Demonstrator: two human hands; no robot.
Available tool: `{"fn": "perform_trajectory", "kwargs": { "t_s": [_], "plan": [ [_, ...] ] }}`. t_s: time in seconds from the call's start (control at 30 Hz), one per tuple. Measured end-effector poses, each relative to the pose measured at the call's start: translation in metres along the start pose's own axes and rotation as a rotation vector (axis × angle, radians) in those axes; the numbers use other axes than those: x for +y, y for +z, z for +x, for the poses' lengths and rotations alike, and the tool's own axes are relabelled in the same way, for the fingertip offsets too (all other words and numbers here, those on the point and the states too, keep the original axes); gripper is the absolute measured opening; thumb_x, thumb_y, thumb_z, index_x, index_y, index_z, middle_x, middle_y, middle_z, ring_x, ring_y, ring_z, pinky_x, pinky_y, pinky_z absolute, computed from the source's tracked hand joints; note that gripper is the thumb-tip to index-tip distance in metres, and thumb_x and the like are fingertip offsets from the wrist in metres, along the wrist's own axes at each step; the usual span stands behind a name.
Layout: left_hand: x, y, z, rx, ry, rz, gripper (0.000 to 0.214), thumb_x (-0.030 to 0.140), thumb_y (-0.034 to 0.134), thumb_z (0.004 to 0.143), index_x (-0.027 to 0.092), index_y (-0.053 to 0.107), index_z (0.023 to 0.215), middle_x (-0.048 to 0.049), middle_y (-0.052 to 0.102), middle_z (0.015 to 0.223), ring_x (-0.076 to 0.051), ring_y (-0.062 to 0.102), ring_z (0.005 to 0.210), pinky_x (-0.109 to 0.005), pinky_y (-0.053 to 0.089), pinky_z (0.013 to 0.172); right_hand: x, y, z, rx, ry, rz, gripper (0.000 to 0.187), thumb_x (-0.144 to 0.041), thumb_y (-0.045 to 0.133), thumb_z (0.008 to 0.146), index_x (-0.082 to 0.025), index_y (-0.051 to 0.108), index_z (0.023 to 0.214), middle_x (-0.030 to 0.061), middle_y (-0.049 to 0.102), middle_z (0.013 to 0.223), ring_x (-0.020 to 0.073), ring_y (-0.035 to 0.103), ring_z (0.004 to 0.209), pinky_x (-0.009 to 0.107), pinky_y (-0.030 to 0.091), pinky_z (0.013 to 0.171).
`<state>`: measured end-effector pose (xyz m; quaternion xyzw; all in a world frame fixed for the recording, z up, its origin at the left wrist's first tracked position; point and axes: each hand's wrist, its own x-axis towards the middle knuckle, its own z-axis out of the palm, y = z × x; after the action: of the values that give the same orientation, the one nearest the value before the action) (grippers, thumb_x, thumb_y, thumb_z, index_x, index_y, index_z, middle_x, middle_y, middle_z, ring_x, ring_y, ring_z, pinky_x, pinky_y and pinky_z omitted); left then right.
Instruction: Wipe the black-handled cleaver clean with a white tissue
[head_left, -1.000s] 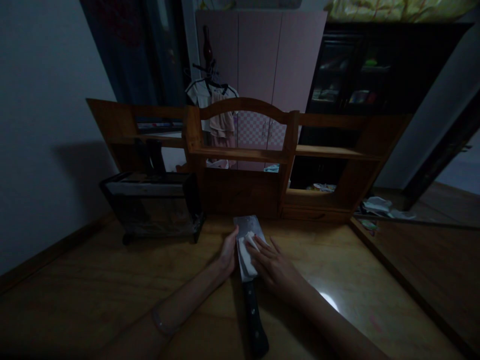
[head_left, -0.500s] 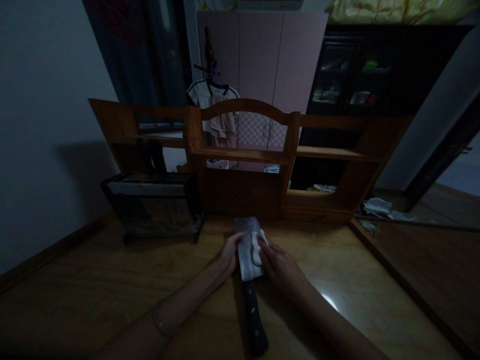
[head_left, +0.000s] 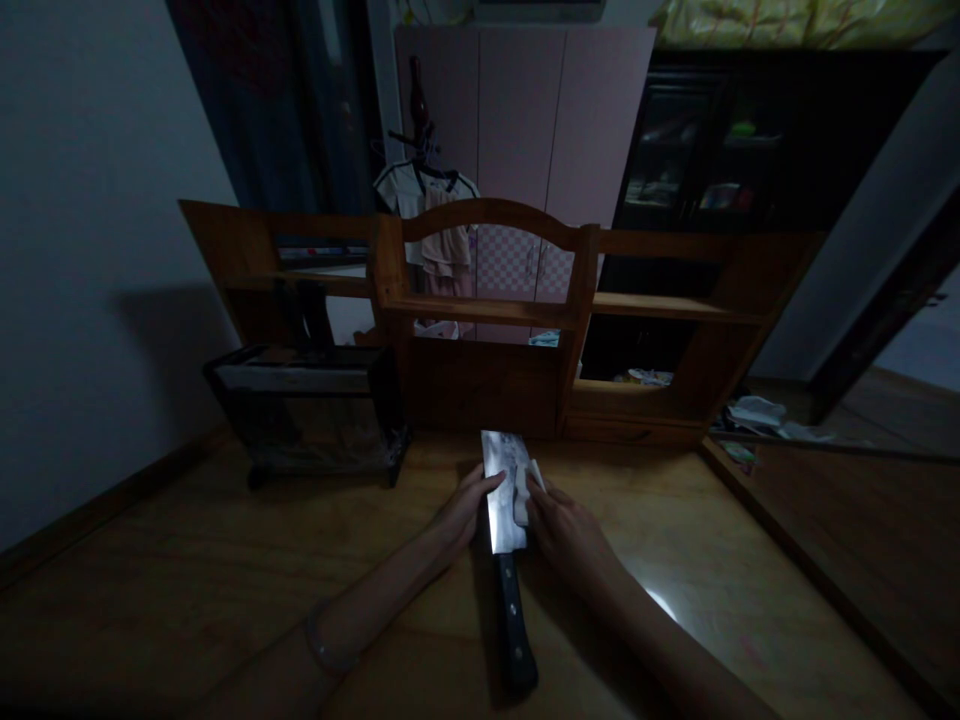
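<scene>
A cleaver [head_left: 501, 515] with a broad metal blade and a black riveted handle is held above the wooden table, its handle pointing toward me. My left hand [head_left: 463, 510] grips the blade's left edge, thumb on the upper face and fingers hidden beneath. My right hand [head_left: 566, 525] pinches a folded white cloth [head_left: 521, 492] against the right side of the blade. Bright light reflects along the blade's left part. Nothing grips the black handle.
The wooden table [head_left: 360, 580] has a wooden shelf rack [head_left: 480, 385] along its far side. At the left stands a knife block [head_left: 307, 420] with dark handles sticking up from it. A white wall [head_left: 90, 250] borders the table on the left.
The cleaver has shifted slightly right and tilted, so its blade now catches bright light. Both hands moved along with it, and my left thumb lies further over the blade.
</scene>
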<state>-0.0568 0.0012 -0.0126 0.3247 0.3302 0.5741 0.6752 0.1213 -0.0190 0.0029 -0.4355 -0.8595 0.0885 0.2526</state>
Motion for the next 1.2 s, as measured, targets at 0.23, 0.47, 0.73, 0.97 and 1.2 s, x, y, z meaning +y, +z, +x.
{"fn": "perform_trajectory", "kwargs": {
  "t_s": [0.23, 0.47, 0.73, 0.97, 1.2],
  "plan": [
    [-0.002, -0.001, 0.003, 0.012, 0.038, -0.023, 0.033, 0.02, 0.069, 0.081, 0.016, 0.062, 0.114, -0.0108, 0.071, 0.107, -0.022, 0.069, 0.09, -0.03, 0.054, 0.082, -0.001, -0.004, -0.002, 0.085, -0.079, -0.005, 0.048, -0.021, 0.037, 0.099, -0.016, 0.036, 0.147, 0.0161, 0.051, 0.141, 0.027, 0.047, 0.133, 0.044, 0.046, 0.104],
    [-0.005, -0.008, 0.008, 0.125, -0.004, -0.085, 0.028, 0.023, 0.068, 0.082, 0.019, 0.057, 0.107, -0.002, 0.07, 0.08, -0.015, 0.067, 0.066, -0.025, 0.054, 0.065, -0.027, -0.021, -0.005, -0.081, -0.317, 0.073, 0.05, -0.022, 0.035, 0.1, -0.02, 0.031, 0.15, 0.0065, 0.03, 0.157, 0.0204, 0.023, 0.146, 0.04, 0.03, 0.117],
    [-0.003, -0.009, 0.007, 0.122, -0.027, -0.095, 0.029, 0.025, 0.07, 0.08, 0.019, 0.056, 0.105, 0.0002, 0.066, 0.076, -0.014, 0.065, 0.061, -0.024, 0.053, 0.062, -0.026, -0.017, -0.004, -0.193, -0.325, 0.072, 0.049, -0.027, 0.033, 0.102, -0.018, 0.031, 0.15, 0.0064, 0.03, 0.156, 0.0189, 0.017, 0.147, 0.039, 0.026, 0.12],
    [-0.007, -0.012, 0.014, 0.107, -0.011, -0.123, 0.019, 0.02, 0.067, 0.082, 0.017, 0.058, 0.099, -0.0037, 0.069, 0.082, -0.015, 0.067, 0.068, -0.026, 0.055, 0.069, -0.018, -0.016, -0.001, -0.166, -0.284, 0.017, 0.049, -0.025, 0.033, 0.101, -0.018, 0.032, 0.15, 0.0072, 0.032, 0.155, 0.0189, 0.017, 0.147, 0.04, 0.028, 0.119],
    [-0.007, -0.013, 0.013, 0.069, 0.004, -0.098, 0.033, 0.013, 0.066, 0.081, 0.016, 0.058, 0.113, -0.008, 0.072, 0.094, -0.019, 0.071, 0.078, -0.031, 0.056, 0.077, -0.006, -0.009, 0.0, -0.107, -0.213, -0.04, 0.05, -0.019, 0.036, 0.099, -0.017, 0.034, 0.149, 0.0107, 0.039, 0.151, 0.0213, 0.024, 0.145, 0.043, 0.033, 0.116]
  ]
}}
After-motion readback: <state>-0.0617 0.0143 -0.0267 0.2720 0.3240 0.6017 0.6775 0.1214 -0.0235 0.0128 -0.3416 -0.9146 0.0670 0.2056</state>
